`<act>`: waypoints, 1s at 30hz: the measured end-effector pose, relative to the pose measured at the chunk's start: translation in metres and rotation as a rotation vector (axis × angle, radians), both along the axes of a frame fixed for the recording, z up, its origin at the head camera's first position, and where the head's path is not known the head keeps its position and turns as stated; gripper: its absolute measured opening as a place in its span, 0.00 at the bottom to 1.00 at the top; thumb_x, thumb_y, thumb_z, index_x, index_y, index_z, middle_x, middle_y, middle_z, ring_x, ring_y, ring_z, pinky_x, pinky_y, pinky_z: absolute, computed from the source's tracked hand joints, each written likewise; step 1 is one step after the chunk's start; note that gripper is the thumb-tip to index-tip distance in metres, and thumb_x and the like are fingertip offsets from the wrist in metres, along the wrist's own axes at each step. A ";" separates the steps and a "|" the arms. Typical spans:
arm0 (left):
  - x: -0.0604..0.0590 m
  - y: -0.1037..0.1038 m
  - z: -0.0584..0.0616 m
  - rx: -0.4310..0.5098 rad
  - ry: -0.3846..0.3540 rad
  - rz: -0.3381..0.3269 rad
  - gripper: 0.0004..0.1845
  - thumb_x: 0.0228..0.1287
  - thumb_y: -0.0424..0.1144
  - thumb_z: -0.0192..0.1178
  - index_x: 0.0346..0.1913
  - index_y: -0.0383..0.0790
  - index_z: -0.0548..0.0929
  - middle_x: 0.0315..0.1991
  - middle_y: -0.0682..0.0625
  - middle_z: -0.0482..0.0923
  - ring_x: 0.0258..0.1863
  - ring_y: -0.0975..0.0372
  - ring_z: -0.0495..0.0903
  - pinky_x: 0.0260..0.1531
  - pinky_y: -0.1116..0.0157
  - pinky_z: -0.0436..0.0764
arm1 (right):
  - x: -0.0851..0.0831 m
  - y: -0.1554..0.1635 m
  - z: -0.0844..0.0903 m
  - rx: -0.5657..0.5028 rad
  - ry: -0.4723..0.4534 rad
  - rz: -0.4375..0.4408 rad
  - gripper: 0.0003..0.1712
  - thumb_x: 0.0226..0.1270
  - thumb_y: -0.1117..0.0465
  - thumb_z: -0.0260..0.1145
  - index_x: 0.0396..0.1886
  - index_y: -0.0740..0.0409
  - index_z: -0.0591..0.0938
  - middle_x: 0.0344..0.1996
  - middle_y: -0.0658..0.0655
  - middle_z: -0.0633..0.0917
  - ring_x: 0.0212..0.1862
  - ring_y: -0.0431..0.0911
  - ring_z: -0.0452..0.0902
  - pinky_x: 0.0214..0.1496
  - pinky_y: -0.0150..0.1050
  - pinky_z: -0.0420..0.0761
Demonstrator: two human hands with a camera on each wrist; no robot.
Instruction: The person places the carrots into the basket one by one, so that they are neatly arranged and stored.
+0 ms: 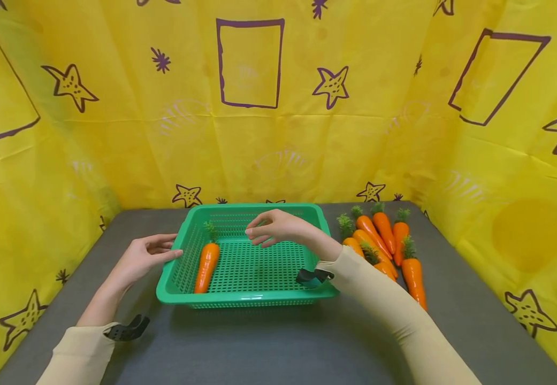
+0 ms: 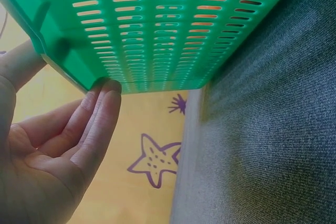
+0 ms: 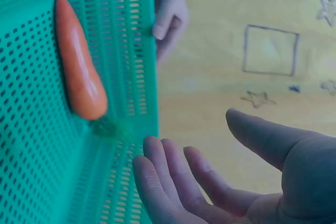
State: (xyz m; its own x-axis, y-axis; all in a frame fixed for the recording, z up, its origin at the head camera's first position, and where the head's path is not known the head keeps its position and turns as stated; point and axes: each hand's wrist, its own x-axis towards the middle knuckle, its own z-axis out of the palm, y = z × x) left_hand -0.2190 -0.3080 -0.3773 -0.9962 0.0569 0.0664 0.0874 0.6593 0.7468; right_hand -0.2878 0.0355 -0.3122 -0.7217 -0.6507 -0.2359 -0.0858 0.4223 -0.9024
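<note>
Bright, even light all round, and soft shadows sit under the basket [image 1: 244, 299] on the table [image 1: 278, 347]. The head view bends at its edges; both wrist views are hazy, near fingers [image 3: 173, 192] blurred.

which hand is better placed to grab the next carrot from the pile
Probably the right hand: it is empty and open over the basket, and the pile lies on its side. The left hand touches the basket's far wall.
</note>
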 end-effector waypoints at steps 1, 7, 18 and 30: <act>0.000 0.000 0.000 0.000 0.002 -0.002 0.35 0.57 0.59 0.64 0.64 0.42 0.73 0.55 0.40 0.78 0.52 0.50 0.77 0.45 0.58 0.81 | 0.001 0.005 0.001 -0.013 0.003 -0.007 0.19 0.65 0.53 0.65 0.54 0.55 0.79 0.47 0.56 0.85 0.52 0.52 0.81 0.49 0.40 0.83; 0.001 0.001 0.000 0.011 -0.002 -0.004 0.36 0.58 0.57 0.64 0.64 0.40 0.72 0.55 0.38 0.77 0.53 0.48 0.77 0.45 0.56 0.81 | 0.007 0.037 0.006 -0.069 0.023 -0.062 0.22 0.66 0.53 0.65 0.56 0.56 0.77 0.52 0.57 0.82 0.52 0.50 0.81 0.52 0.42 0.81; 0.004 0.001 0.002 0.009 0.009 -0.005 0.34 0.59 0.55 0.64 0.64 0.40 0.73 0.54 0.37 0.78 0.53 0.48 0.77 0.45 0.58 0.81 | 0.007 0.100 0.003 -0.115 0.025 -0.194 0.23 0.68 0.56 0.62 0.59 0.61 0.73 0.56 0.65 0.79 0.56 0.57 0.78 0.59 0.50 0.76; 0.005 0.002 0.003 0.009 0.014 -0.011 0.34 0.59 0.55 0.64 0.64 0.40 0.73 0.53 0.38 0.78 0.52 0.49 0.79 0.42 0.65 0.81 | 0.007 0.169 0.001 -0.120 0.034 -0.303 0.30 0.69 0.53 0.61 0.64 0.65 0.68 0.61 0.70 0.73 0.58 0.55 0.77 0.59 0.48 0.77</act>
